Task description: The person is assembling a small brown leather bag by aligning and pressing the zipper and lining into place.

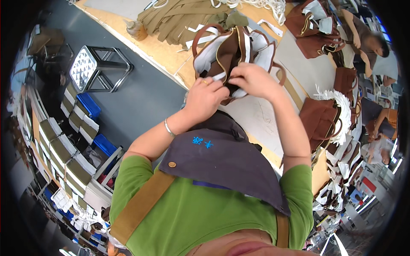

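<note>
Left of the counter [168, 59], metal stool [83, 68] on grey floor [128, 91]. Olive strips [168, 21] at counter's far side. Left hand [203, 98] pinching near rim of brown bag [229, 53], which sits open on counter, white-lined. Right hand [255, 80] pinching same rim, just beside. More brown bags [318, 118] far right.

Opens at ten o'clock onto a smooth grey floor [149, 96], bearing a metal stool [83, 67] with a shiny, faceted seat and tubular legs. Runs from eleven to two o'clock along a work table [290, 59], part pale, part tan. Brightens at four o'clock with white strip lights [366, 205]
</note>
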### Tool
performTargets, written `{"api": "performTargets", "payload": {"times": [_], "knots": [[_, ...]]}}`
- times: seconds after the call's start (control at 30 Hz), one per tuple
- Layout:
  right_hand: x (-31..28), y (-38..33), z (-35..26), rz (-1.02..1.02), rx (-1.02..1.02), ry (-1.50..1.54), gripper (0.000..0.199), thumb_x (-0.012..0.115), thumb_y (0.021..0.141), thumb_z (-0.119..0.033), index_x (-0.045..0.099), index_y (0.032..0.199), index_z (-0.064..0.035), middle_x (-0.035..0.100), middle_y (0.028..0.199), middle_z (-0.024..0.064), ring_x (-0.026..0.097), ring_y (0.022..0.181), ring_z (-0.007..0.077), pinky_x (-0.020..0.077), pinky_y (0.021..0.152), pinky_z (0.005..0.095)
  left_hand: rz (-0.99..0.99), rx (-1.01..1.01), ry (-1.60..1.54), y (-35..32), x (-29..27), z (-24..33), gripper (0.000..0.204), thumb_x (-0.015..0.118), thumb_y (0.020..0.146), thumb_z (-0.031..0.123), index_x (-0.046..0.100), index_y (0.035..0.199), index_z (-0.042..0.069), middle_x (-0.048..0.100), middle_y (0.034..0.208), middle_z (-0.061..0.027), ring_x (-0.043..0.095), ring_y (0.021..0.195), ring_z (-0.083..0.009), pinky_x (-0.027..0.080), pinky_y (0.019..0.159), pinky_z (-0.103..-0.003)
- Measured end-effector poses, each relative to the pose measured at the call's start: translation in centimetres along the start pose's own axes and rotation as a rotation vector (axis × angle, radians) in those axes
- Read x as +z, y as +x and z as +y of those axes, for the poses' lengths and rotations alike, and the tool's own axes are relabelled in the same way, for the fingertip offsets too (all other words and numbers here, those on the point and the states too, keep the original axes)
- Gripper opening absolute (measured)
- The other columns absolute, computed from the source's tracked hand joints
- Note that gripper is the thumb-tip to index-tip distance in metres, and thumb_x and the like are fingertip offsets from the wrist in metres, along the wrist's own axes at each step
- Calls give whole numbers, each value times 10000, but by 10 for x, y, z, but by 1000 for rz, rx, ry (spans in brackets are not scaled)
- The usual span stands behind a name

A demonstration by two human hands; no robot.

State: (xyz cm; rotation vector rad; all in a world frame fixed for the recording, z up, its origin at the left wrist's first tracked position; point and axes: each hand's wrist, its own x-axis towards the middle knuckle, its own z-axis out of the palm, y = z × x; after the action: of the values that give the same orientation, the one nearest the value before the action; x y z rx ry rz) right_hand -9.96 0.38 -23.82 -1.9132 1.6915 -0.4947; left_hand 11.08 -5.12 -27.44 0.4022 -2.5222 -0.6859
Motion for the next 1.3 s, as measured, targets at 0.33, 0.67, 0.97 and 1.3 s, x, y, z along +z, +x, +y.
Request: {"api": "performTargets", "payload": {"times": [0.33,0.67,0.97,1.3], "knots": [[-93,-4,-28,-100,303,212,204,644,937,-180,614,1018,4,608,795,55,500,689,98,439,614,252,-64,42,-268,72,-65,9,168,750,765,111,613,862,107,613,809,-35,557,831,-262,450,704,-379],[-93,-17,-41,-121,514,503,127,705,887,-88,691,983,-7,643,839,-1,491,576,-6,378,463,206,-118,28,-469,77,-63,3,186,754,783,100,590,862,61,597,891,-55,595,803,-283,476,712,-391],[-90,-18,-33,-187,437,536,114,668,925,-99,695,1001,-18,629,805,-29,476,579,9,397,494,206,-231,-24,-451,84,-60,2,162,749,804,152,621,842,61,641,857,-85,622,805,-302,480,711,-399],[-93,-13,-34,-216,372,506,111,649,909,-37,687,1003,9,644,860,38,584,808,103,493,739,265,-189,-72,-438,80,-56,2,182,754,806,199,637,817,60,641,743,-91,615,733,-302,476,694,-401]]}}
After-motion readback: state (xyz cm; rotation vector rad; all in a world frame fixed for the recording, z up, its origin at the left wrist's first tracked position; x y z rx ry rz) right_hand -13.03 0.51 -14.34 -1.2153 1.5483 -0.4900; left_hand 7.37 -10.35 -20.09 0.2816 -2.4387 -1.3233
